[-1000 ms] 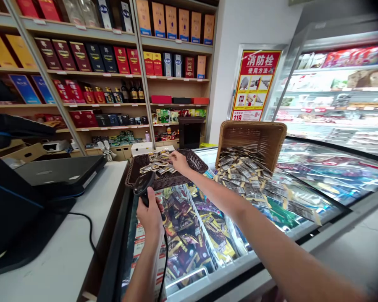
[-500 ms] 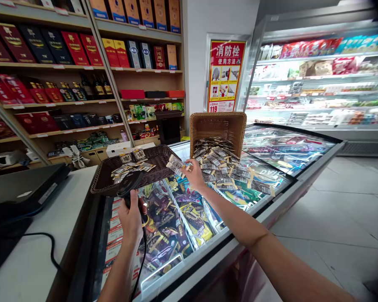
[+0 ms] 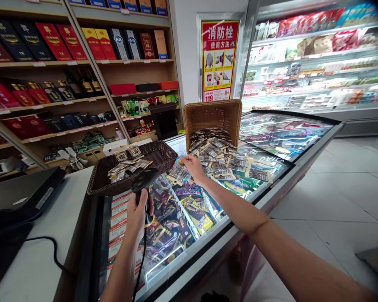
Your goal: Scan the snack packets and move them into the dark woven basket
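Observation:
My left hand [image 3: 137,214] is wrapped round the grip of a black handheld barcode scanner [image 3: 145,179], whose head tilts toward the right. In a pinch at its top edge, my right hand [image 3: 193,167] holds a small snack packet [image 3: 177,173] with a printed label, above the freezer lid. Beyond the right hand, a tan wicker basket [image 3: 187,121] lies on its side with many similar packets [image 3: 219,152] spilling from it. To the left, a dark brown woven tray [image 3: 164,153] holds several packets [image 3: 129,165].
A glass-topped chest freezer [image 3: 252,216] with bagged goods inside spans the middle. The scanner's cord [image 3: 140,260] hangs down. On the left, a white counter [image 3: 55,222] carries a black machine [image 3: 25,191]. Behind are stocked shelves [image 3: 94,98] and a lit cooler [image 3: 311,63].
The packet in my right hand has turned from slanting up leftward to hanging down, nearer the scanner head. The scanner has shifted rightward in view, and the camera view has tilted slightly.

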